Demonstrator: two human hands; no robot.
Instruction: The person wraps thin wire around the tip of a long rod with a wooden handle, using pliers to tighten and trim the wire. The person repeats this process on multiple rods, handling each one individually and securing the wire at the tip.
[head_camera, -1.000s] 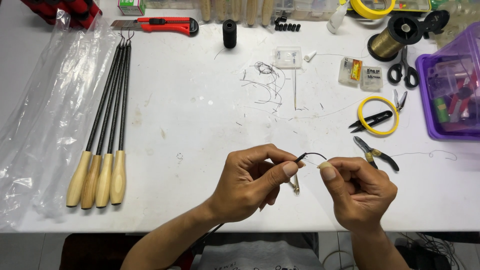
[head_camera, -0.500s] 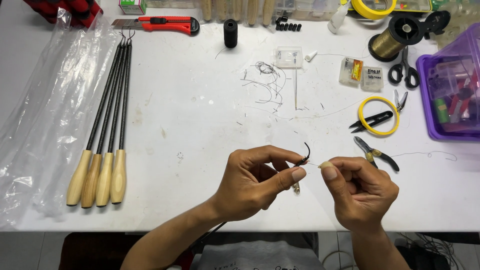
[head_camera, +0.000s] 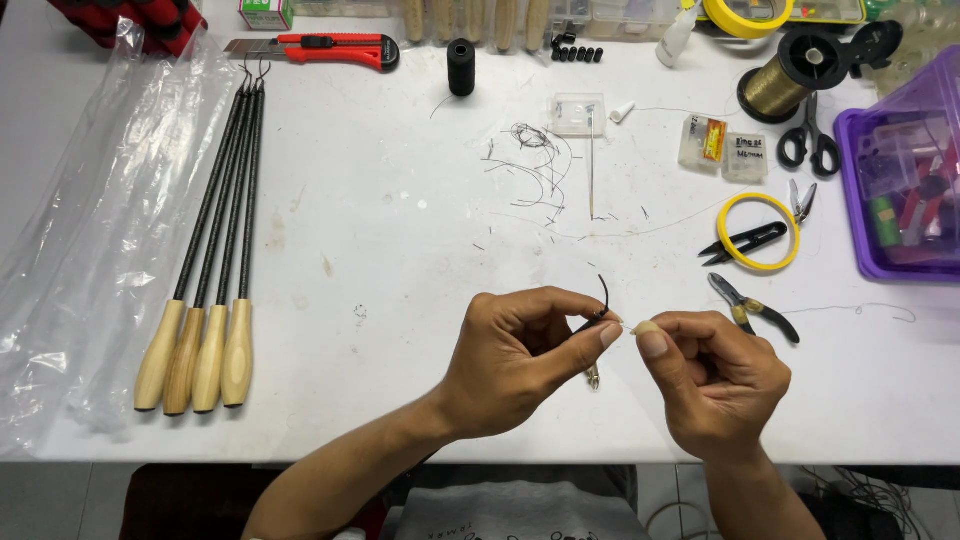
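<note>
While my left hand (head_camera: 520, 365) pinches the short black cord (head_camera: 600, 305), its free end curling toward 12 o'clock, my right hand (head_camera: 715, 380) sits at 3 o'clock, fingertips closed on its pale tip.

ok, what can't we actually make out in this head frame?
- Head view: the small dark piece pinched between left hand and right hand is mostly covered by fingertips; its kind is unclear.
- Whether fine thread runs between the hands: too thin to tell.
- Purple bin: cut off by the right edge, contents blurred.
- Yellow tape roll: cut off by the top edge.
- Forearms: cut off at the bottom edge.
</note>
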